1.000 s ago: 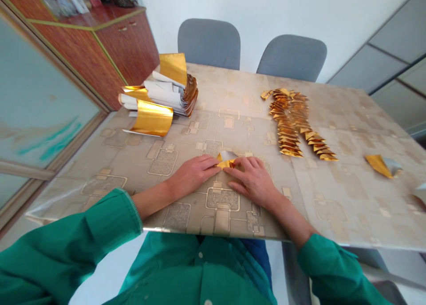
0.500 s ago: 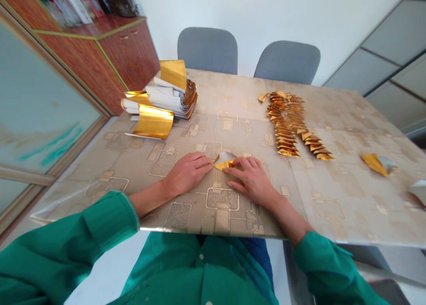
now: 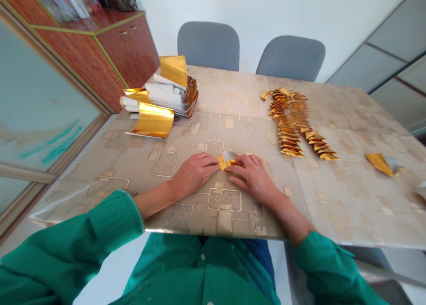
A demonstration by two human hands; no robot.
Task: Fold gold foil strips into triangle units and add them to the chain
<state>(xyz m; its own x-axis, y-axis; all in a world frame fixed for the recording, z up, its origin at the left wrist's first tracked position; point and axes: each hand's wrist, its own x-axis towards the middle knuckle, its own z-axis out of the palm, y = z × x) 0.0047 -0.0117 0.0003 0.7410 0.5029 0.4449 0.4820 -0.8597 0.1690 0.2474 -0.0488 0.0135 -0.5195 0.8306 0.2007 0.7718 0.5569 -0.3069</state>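
**Folded foil piece on the bench**

The piece lies flat on the patterned bench cover, roughly midway across and a short way in from the near edge. Silver shows on its far part and gold on its near part.

The left hand lies palm down just left of the piece, and the right hand lies palm down just right of it. The left fingers are extended, with the tips touching the piece's left side. The right fingers are extended too, with the tips resting on its right side. Neither hand is clenched. This view cannot settle whether the fingers grip the piece or only press it down. Green sleeves cover the arms up to the forearms.

Far left on the bench sits a stack of gold-and-white foil sheets, with a curled gold foil sheet against its near side. Ahead and to the right, small folded gold triangles overlap in two rows, joined at the far end and splayed apart nearer the hands. Further right lies a larger gold-and-silver folded piece, well apart from the rows. A silvery item at the right edge is too blurred to name. Two grey chairs stand beyond the bench, and a wooden cabinet stands to the left.
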